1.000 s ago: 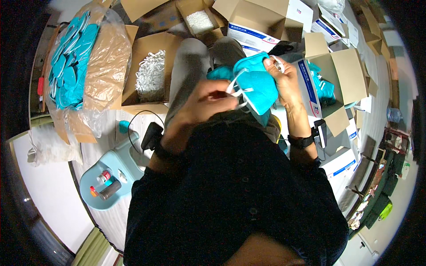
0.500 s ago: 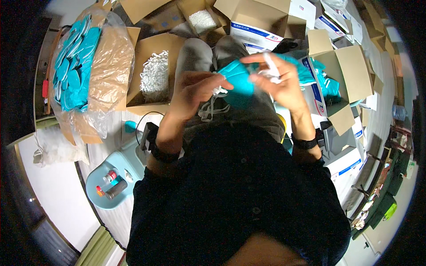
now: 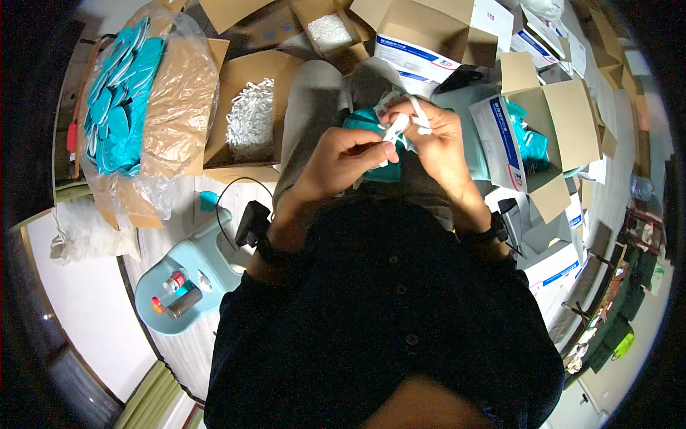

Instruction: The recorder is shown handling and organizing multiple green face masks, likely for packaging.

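Observation:
Both hands meet over my lap. My left hand [image 3: 346,159] pinches a white strap piece [image 3: 395,129] between thumb and forefinger. Close beside it, my right hand [image 3: 437,139] has its fingers closed on white strap too, and a loop of it sticks up above the knuckles. Under and behind the fingers lies a teal face mask [image 3: 363,121] on my thighs, partly hidden by the hands. How the strap joins the mask cannot be made out.
Left, a plastic-lined box holds stacked teal masks [image 3: 118,100]; beside it stands a carton of white straps [image 3: 250,118]. An open carton [image 3: 493,139] with teal masks stands at right. More cartons [image 3: 414,53] lie ahead. A light-blue stool [image 3: 153,286] carries bottles.
My hands have come together. The left has shifted from the mask's edge to the white strap piece, and the right has moved left and down. Teal material beside my right hand no longer shows there.

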`<act>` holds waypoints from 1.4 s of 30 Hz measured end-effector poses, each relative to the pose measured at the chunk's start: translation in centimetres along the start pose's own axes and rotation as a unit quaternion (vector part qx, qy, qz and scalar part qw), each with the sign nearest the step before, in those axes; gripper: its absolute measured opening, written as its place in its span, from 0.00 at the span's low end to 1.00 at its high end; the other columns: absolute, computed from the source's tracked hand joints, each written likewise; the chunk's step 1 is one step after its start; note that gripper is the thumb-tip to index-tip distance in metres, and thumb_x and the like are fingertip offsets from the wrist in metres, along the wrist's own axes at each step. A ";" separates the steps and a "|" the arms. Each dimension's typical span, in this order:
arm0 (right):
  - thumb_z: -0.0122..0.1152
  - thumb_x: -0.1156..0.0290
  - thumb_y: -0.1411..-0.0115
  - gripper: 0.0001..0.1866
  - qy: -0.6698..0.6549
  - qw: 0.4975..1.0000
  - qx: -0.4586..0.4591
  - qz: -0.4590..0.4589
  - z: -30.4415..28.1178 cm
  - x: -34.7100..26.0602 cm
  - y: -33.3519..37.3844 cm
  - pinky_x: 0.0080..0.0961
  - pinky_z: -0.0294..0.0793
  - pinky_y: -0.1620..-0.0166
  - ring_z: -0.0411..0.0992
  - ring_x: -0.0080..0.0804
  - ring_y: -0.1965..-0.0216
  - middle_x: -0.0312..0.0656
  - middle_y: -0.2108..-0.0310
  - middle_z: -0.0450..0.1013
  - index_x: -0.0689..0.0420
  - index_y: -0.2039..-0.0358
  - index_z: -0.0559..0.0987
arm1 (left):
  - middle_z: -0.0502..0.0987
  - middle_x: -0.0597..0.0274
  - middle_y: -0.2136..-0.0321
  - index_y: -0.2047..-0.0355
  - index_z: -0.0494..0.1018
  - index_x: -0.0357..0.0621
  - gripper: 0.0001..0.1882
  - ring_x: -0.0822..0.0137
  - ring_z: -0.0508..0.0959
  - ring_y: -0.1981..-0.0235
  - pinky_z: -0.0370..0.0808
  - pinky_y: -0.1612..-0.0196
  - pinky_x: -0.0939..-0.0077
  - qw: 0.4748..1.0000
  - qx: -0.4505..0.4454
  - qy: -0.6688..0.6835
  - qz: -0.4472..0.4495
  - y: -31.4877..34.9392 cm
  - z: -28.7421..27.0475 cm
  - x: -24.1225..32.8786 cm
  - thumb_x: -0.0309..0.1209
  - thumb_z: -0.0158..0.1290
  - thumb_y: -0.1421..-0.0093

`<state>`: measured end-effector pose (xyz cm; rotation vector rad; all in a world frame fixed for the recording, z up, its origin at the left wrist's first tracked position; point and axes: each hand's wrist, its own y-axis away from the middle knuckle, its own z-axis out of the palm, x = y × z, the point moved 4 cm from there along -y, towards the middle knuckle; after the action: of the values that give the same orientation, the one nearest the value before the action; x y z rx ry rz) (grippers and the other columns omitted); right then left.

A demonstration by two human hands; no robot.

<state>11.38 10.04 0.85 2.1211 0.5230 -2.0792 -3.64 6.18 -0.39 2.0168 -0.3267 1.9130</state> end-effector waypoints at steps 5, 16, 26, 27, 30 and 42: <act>0.52 0.77 0.44 0.05 -0.378 0.897 0.112 0.201 -0.5 0.3 0.6 0.19 0.65 0.80 0.68 0.22 0.81 0.37 0.79 0.72 0.60 0.68 0.75 | 0.65 0.70 0.83 0.71 0.72 0.35 0.10 0.81 0.62 0.79 0.62 0.76 0.80 0.999 0.024 0.013 0.025 -1.7 2.0 0.0 0.31 0.50 0.37; 0.43 0.79 0.48 0.08 -0.527 0.801 0.198 0.206 -7.5 4.5 -4.1 0.18 0.56 0.83 0.56 0.21 0.87 0.32 0.84 0.63 0.56 0.69 0.71 | 0.64 0.69 0.83 0.73 0.68 0.40 0.13 0.79 0.63 0.80 0.61 0.77 0.80 0.998 0.036 0.012 -0.059 1.5 3.0 1.7 0.34 0.43 0.34; 0.57 0.72 0.44 0.09 -0.378 0.907 0.153 0.106 -8.7 1.2 -2.5 0.12 0.62 0.80 0.64 0.18 0.82 0.35 0.77 0.71 0.61 0.62 0.76 | 0.60 0.74 0.83 0.70 0.69 0.44 0.13 0.79 0.58 0.82 0.57 0.78 0.82 0.987 0.038 0.153 0.040 2.1 3.8 -1.3 0.38 0.41 0.35; 0.57 0.70 0.42 0.09 -0.369 0.918 0.114 0.093 -8.5 1.2 -2.1 0.11 0.59 0.82 0.63 0.16 0.83 0.34 0.79 0.69 0.61 0.63 0.76 | 0.61 0.74 0.83 0.69 0.69 0.44 0.13 0.79 0.58 0.82 0.57 0.78 0.83 0.987 0.042 0.142 0.068 1.9 3.7 -1.4 0.38 0.41 0.35; 0.57 0.68 0.41 0.09 -0.390 0.912 0.099 0.077 -9.2 1.0 -1.2 0.10 0.58 0.82 0.61 0.15 0.83 0.32 0.80 0.67 0.60 0.65 0.75 | 0.61 0.73 0.83 0.67 0.71 0.42 0.12 0.79 0.58 0.83 0.57 0.77 0.83 0.984 0.052 0.145 0.093 1.2 2.9 -2.3 0.35 0.42 0.37; 0.50 0.62 0.52 0.19 -0.168 0.966 0.124 0.151 -10.0 -2.0 2.8 0.13 0.62 0.71 0.65 0.21 0.77 0.37 0.75 0.71 0.66 0.68 0.76 | 0.77 0.60 0.81 0.76 0.76 0.37 0.16 0.71 0.74 0.78 0.70 0.72 0.73 0.975 0.123 -0.182 -0.016 -7.1 -4.7 -8.4 0.40 0.57 0.47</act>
<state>21.71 10.36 2.89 1.7557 -0.1019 -2.3401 -5.75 13.97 -9.17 2.5231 -0.1487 1.6231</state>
